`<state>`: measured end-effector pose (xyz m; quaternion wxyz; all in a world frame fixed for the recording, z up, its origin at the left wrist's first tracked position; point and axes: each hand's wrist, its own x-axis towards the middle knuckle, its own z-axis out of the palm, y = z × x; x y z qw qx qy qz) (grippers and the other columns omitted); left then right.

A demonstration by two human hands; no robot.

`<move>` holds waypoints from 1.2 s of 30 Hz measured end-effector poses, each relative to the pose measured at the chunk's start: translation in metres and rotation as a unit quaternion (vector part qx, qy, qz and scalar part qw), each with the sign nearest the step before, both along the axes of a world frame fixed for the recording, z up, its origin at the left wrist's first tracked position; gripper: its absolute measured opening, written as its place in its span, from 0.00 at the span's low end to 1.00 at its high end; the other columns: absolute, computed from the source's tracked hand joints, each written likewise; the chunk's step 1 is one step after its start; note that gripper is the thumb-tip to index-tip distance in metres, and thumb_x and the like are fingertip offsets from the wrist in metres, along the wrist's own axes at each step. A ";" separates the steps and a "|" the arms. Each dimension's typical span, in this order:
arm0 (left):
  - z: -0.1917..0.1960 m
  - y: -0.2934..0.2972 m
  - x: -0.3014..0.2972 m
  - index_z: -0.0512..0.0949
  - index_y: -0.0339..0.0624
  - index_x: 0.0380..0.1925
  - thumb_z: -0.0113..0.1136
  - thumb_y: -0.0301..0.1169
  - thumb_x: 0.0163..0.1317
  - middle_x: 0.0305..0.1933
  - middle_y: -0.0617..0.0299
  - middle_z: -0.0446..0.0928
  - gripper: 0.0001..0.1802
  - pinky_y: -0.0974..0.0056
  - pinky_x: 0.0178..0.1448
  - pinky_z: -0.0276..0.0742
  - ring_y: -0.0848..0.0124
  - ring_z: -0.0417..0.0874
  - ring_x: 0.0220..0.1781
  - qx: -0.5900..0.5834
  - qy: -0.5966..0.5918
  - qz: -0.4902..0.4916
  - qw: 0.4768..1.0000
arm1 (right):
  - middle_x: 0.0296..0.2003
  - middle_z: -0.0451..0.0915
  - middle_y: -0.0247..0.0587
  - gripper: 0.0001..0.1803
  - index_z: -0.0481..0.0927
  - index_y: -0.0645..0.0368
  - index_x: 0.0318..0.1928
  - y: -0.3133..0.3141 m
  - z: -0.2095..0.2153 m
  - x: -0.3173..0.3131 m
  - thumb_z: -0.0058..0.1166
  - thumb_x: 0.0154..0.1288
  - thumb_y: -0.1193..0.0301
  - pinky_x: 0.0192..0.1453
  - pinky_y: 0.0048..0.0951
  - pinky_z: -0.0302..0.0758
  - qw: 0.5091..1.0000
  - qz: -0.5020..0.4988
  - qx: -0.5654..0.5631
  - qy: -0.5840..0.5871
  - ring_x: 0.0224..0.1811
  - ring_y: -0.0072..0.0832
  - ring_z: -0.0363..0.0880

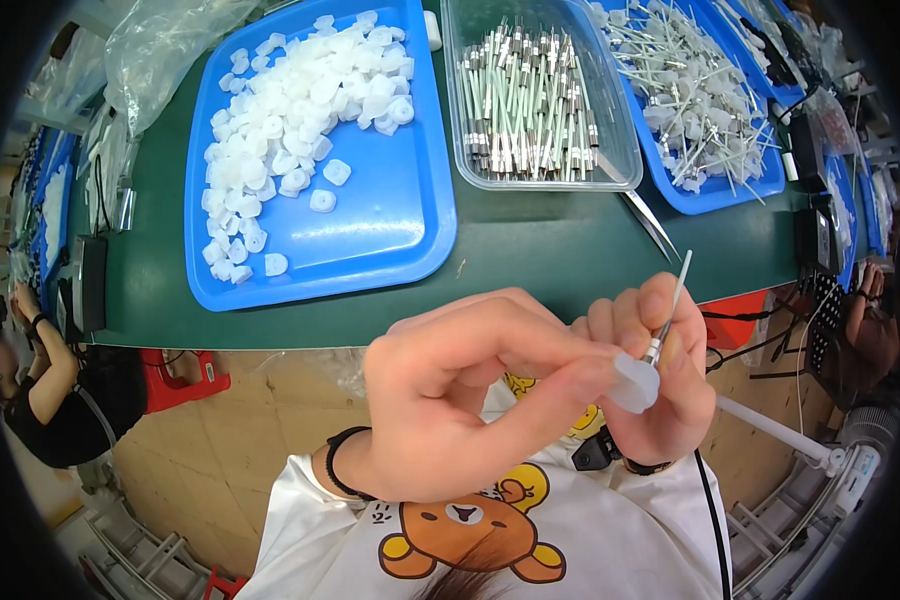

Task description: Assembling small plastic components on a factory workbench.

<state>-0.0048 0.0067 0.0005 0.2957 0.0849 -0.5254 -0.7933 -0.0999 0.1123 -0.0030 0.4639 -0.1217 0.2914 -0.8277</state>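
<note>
"Cap (634,384), white and translucent: where is it, and how is it held?"

"It lies at the metal lower end of a rod (678,285), in front of the shirt (610,540). The left hand (440,425) is clamped on the cap between thumb and forefinger; the right hand (678,400) is clamped on the rod, pale tip upward."

"Is that pair joined?"

"One cannot tell. Cap and metal end meet, but fingertips cover part of the joint; fitting appears to be in progress."

"What seems done?"

"At upper right, the right tray (705,204) bears a heap of pieces (710,110), apparently rods with caps fitted. Single joints are too tangled to check."

"And what is left?"

"Much, by appearance. Loose caps (300,110) cover the upper and left parts of the left tray (370,210), and uncapped rods (525,100) fill much of the clear box (550,185) between the trays. Tweezers (652,222) lie beside the box, untouched."
</note>
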 end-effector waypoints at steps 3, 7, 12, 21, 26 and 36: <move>0.000 -0.003 0.001 0.74 0.28 0.26 0.58 0.18 0.45 0.24 0.52 0.74 0.06 0.69 0.31 0.71 0.69 0.76 0.26 -0.046 -0.005 0.004 0.999 | 0.29 0.75 0.51 0.12 0.67 0.66 0.37 -0.001 -0.001 0.000 0.50 0.52 0.77 0.38 0.28 0.70 0.999 -0.020 -0.013 0.040 0.33 0.31 0.73; -0.001 -0.007 0.002 0.77 0.30 0.25 0.62 0.15 0.38 0.24 0.54 0.76 0.10 0.74 0.30 0.69 0.73 0.77 0.26 -0.036 -0.010 -0.024 0.999 | 0.28 0.74 0.52 0.11 0.68 0.67 0.36 -0.001 -0.004 -0.002 0.50 0.50 0.80 0.38 0.29 0.70 0.992 -0.035 -0.040 0.118 0.32 0.31 0.73; -0.010 -0.008 -0.001 0.76 0.30 0.26 0.61 0.15 0.40 0.26 0.56 0.76 0.09 0.74 0.31 0.70 0.74 0.76 0.27 -0.016 -0.002 -0.029 0.999 | 0.29 0.74 0.51 0.09 0.69 0.70 0.35 0.001 -0.008 0.000 0.48 0.49 0.85 0.38 0.29 0.70 0.981 -0.055 -0.024 0.184 0.34 0.31 0.73; 0.002 -0.009 -0.007 0.73 0.29 0.35 0.56 0.14 0.46 0.32 0.55 0.73 0.12 0.71 0.39 0.72 0.72 0.76 0.35 -0.091 -0.117 0.035 0.988 | 0.31 0.74 0.41 0.07 0.72 0.70 0.35 -0.009 0.019 -0.034 0.47 0.53 0.83 0.35 0.18 0.69 0.852 -0.198 0.201 0.442 0.31 0.21 0.73; -0.006 -0.032 0.005 0.76 0.36 0.32 0.56 0.20 0.48 0.25 0.59 0.75 0.08 0.73 0.33 0.70 0.75 0.76 0.26 -0.240 -0.164 0.203 0.935 | 0.25 0.73 0.40 0.17 0.73 0.69 0.41 -0.006 0.047 -0.131 0.55 0.50 0.72 0.33 0.21 0.65 0.438 -0.289 0.452 0.721 0.25 0.21 0.67; -0.040 -0.071 0.023 0.75 0.34 0.27 0.53 0.19 0.48 0.23 0.57 0.72 0.04 0.70 0.31 0.67 0.70 0.73 0.24 -0.498 -0.278 0.411 0.711 | 0.25 0.74 0.42 0.10 0.75 0.64 0.33 -0.083 0.080 -0.108 0.54 0.46 0.76 0.36 0.28 0.68 0.485 -0.020 0.237 0.842 0.30 0.33 0.72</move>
